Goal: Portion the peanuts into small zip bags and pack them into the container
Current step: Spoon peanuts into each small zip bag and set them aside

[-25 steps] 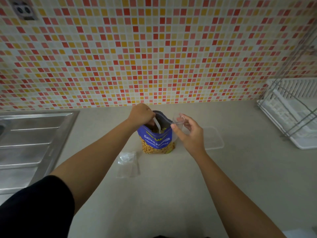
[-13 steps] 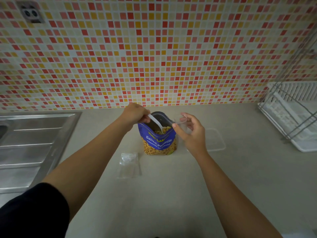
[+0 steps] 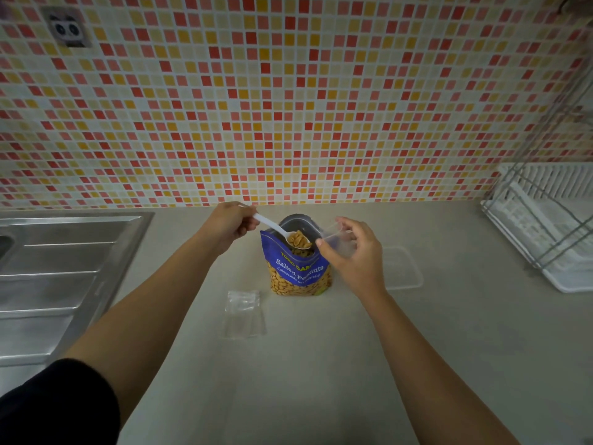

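Two bare forearms reach in from the lower edge of the head view. The left arm wears a black short sleeve [image 3: 54,399], its rounded hem ending above the elbow at the lower left corner of the picture; below it the arm is uncovered down to the left hand [image 3: 229,224]. The right arm shows no sleeve at all. The right hand [image 3: 354,255] has no ring, and neither wrist carries a watch or band.

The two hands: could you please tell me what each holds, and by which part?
Left hand holds white spoon by its handle; right hand holds clear zip bag at its mouth.
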`<act>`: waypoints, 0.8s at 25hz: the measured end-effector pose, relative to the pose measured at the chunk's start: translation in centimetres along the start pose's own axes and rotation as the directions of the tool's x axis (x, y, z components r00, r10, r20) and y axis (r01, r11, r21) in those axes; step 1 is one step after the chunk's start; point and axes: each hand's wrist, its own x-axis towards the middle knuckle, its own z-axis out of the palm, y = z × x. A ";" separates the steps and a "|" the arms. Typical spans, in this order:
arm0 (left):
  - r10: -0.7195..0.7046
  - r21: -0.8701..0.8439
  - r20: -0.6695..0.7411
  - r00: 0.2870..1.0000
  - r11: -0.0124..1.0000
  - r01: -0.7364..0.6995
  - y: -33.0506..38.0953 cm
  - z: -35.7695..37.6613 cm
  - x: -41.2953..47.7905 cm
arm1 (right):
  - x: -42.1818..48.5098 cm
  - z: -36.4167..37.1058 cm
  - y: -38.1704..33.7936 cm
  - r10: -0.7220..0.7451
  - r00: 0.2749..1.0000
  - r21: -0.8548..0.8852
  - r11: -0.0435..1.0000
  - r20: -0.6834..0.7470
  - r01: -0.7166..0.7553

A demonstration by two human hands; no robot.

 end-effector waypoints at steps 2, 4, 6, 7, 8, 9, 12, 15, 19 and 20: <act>0.005 -0.015 -0.009 1.000 1.000 -0.005 0.0 0.0 -0.1 | 0.1 0.3 -0.2 -0.034 0.999 -0.059 0.998 0.020 0.035; 0.018 -0.049 -0.025 1.000 0.999 -0.019 0.6 -0.2 -0.1 | 0.1 0.6 -0.4 -0.047 0.999 -0.097 0.994 0.028 0.049; 0.041 -0.082 -0.033 0.999 0.996 -0.044 1.7 -0.7 -0.2 | 0.1 0.9 -0.6 -0.030 0.999 -0.104 0.994 0.031 0.033; 0.058 -0.097 -0.032 0.998 0.993 -0.061 2.4 -1.0 -0.2 | 0.1 1.1 -0.7 -0.018 0.999 -0.099 0.995 0.027 0.021; 0.076 -0.109 -0.033 0.997 0.991 -0.079 3.1 -1.2 -0.3 | 0.2 1.2 -0.7 -0.004 1.000 -0.097 0.995 0.023 0.006; 0.090 -0.117 -0.035 0.995 0.989 -0.094 3.8 -1.4 -0.3 | 0.3 1.4 -0.9 0.009 1.000 -0.097 0.995 0.022 -0.006; 0.125 -0.106 -0.028 0.992 0.986 -0.128 5.5 -1.5 -0.4 | 0.5 2.0 -1.2 0.039 0.999 -0.094 0.995 0.028 -0.036; 0.137 -0.036 -0.006 0.991 0.990 -0.137 6.2 -0.9 -0.6 | 0.6 2.2 -1.5 0.055 0.998 -0.065 0.996 0.022 -0.054; 0.223 0.109 0.044 0.974 0.968 -0.227 7.4 0.4 -1.8 | 0.7 2.3 -2.2 0.048 0.999 -0.041 0.998 0.009 -0.048; 0.279 0.173 0.067 0.958 0.942 -0.287 8.1 0.9 -2.3 | 0.7 2.4 -2.4 0.051 0.999 -0.024 0.998 -0.001 -0.051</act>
